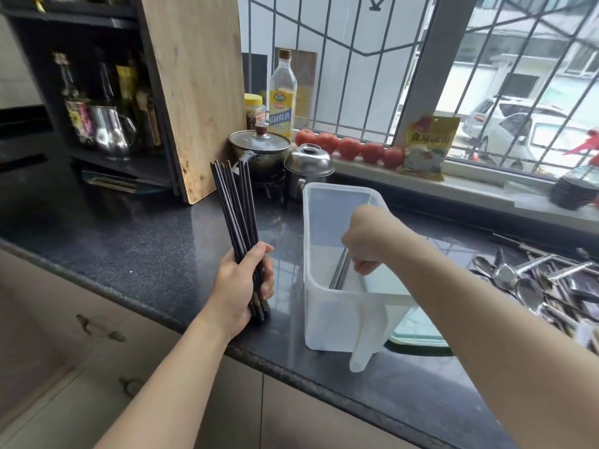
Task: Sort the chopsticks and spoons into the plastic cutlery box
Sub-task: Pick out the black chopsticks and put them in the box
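Dark speckled counter [146,254] under a barred window [421,76]. Plastic cutlery box [327,306] sits mid-counter; right hand [369,241] pinches chopsticks [340,270] inside it. Left of the box, left hand [241,286] grips a chopstick bundle [235,209]. Spoons [531,286] heaped to its right.

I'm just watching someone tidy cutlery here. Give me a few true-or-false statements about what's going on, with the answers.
1. The left hand grips a bundle of dark chopsticks. True.
2. The right hand reaches into the plastic cutlery box. True.
3. The box lies on its side. False: it stands upright on the counter.
4. The spoons are piled left of the box. False: they lie to its right.
5. Tomatoes line the windowsill. True.
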A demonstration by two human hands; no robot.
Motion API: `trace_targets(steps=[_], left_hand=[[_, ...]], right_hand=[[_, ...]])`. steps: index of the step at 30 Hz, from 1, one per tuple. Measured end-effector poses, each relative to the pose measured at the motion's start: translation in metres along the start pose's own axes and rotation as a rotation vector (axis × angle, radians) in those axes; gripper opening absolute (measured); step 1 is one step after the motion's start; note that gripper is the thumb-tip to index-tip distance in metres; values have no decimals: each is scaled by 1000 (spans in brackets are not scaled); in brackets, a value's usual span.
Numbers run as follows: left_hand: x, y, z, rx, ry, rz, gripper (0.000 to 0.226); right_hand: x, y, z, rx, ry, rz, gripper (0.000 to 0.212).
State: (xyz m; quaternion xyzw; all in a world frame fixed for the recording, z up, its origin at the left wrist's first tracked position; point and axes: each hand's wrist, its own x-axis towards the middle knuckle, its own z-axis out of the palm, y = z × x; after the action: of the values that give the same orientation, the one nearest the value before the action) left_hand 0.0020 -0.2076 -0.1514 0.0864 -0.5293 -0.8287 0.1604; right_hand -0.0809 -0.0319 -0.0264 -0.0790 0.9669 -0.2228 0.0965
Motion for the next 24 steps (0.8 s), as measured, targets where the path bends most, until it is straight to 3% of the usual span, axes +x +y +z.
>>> trace_targets(steps=[3,8,12,17,24], left_hand=[[-1,1,0,6,-24,-8,14],[-1,0,-2,20,-53,20,17],[-2,0,-2,13,-94,55,24],[-5,0,-1,26,-188,42,25],[-5,-2,-1,61,-224,36,28]], right_hand=[[3,0,-7,-47,70,-16,15],[-3,-7,-17,239,316,-173,26],[-16,-24,-7,323,212,-328,23],[-22,-37,16,258,110,-547,19],[-22,-37,24,199,137,-570,23]])
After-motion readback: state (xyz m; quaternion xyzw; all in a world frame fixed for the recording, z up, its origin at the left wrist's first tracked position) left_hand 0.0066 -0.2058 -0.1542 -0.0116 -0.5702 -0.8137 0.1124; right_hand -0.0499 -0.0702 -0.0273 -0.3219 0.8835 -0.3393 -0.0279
